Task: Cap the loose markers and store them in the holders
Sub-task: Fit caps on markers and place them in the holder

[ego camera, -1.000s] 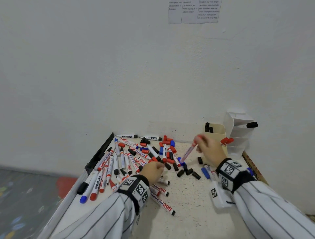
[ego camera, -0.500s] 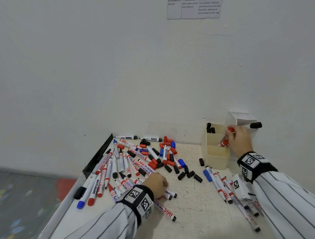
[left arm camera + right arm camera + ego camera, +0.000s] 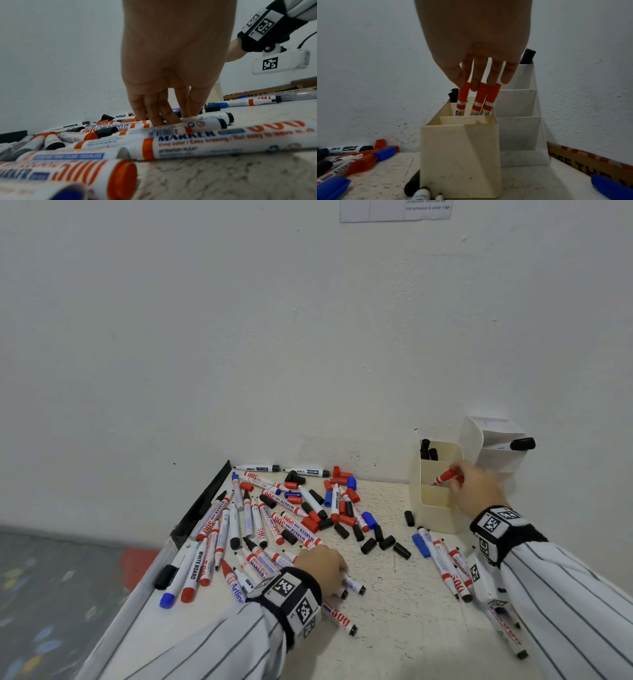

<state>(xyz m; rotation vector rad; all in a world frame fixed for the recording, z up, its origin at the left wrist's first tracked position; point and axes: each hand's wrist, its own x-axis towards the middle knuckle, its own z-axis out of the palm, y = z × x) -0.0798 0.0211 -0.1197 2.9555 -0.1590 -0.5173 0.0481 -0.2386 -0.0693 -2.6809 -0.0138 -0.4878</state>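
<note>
My right hand [image 3: 471,40] pinches 3 capped red markers [image 3: 478,100] by their caps over the cream holder [image 3: 460,155] at far right, so they drop in upright, while my left fingers [image 3: 154,108] press a marker [image 3: 197,123] in the near pile, probably next.

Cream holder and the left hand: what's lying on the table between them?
Head view: loose black caps lie scattered between the cream holder and the left hand; otherwise bare tabletop.

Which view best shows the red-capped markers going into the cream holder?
Right wrist: three red-capped markers stand in the cream holder at the right hand's fingertips. The head view shows one cap beside that hand; the left wrist view shows none of them.
</note>
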